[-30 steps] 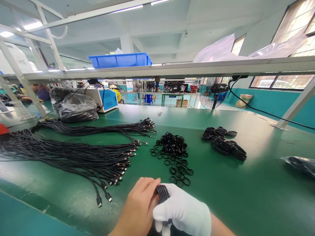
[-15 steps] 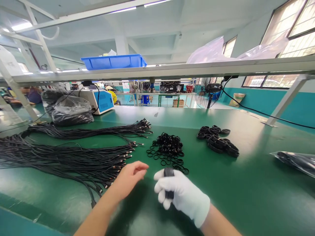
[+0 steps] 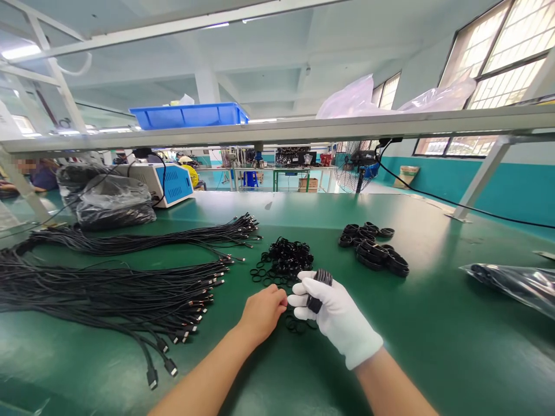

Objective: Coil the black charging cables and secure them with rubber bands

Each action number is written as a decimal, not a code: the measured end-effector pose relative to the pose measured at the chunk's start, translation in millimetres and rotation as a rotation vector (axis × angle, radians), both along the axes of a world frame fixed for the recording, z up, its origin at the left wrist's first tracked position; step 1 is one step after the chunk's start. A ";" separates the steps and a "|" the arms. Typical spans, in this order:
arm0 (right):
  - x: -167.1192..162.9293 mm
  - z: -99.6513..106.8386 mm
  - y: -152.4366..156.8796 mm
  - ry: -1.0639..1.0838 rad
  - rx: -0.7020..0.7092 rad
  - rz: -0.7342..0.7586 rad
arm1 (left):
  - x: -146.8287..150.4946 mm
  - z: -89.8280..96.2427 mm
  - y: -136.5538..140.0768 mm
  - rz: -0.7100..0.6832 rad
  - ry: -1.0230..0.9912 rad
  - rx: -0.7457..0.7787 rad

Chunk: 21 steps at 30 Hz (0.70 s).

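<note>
My right hand (image 3: 336, 315), in a white glove, is closed around a coiled black cable (image 3: 323, 277) above the table. Bare and with curled fingers, my left hand (image 3: 263, 312) is just left of it, at the near edge of a pile of small black rings (image 3: 288, 257). Its fingertips face away from me, so anything between them is hidden. Several loose rings (image 3: 296, 325) lie below the two hands. Long black cables (image 3: 165, 289) with metal-tipped plugs are spread in two bundles on the left.
Several coiled black cables (image 3: 375, 251) lie to the right of the rings on the green table (image 3: 433, 346). A clear bag (image 3: 511, 283) with black contents is at far right. Behind the cables are plastic bags (image 3: 115, 202) and a blue-and-white machine (image 3: 173, 182). A shelf (image 3: 281, 132) crosses above.
My left hand has moved right, toward the near rings, and its fingers have curled in. The right hand has moved up and right with the coiled cable. The view has shifted slightly.
</note>
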State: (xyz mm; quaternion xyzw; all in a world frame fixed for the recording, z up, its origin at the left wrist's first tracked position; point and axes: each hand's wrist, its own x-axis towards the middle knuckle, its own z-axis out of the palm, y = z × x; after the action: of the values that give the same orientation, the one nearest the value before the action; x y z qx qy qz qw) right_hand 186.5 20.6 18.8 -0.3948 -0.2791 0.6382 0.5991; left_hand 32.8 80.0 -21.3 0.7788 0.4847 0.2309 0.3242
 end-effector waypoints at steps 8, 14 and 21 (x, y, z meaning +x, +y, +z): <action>-20.8 -4.2 -1.4 -0.373 -0.020 -0.055 | -35.0 15.4 -19.8 0.058 -0.358 -0.385; -49.7 -16.8 -8.0 -0.677 0.071 -0.010 | -34.6 18.6 -57.4 0.031 -0.655 -0.609; -58.3 -17.2 -20.9 -1.099 0.146 -0.058 | -52.4 34.2 -78.4 -0.063 -0.699 -0.565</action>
State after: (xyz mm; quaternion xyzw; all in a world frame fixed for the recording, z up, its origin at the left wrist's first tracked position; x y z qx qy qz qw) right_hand 128.2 -0.3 1.7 -0.6345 -0.5832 0.3007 0.4084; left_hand -19.6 1.6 12.9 0.5493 0.3663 0.3289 0.6752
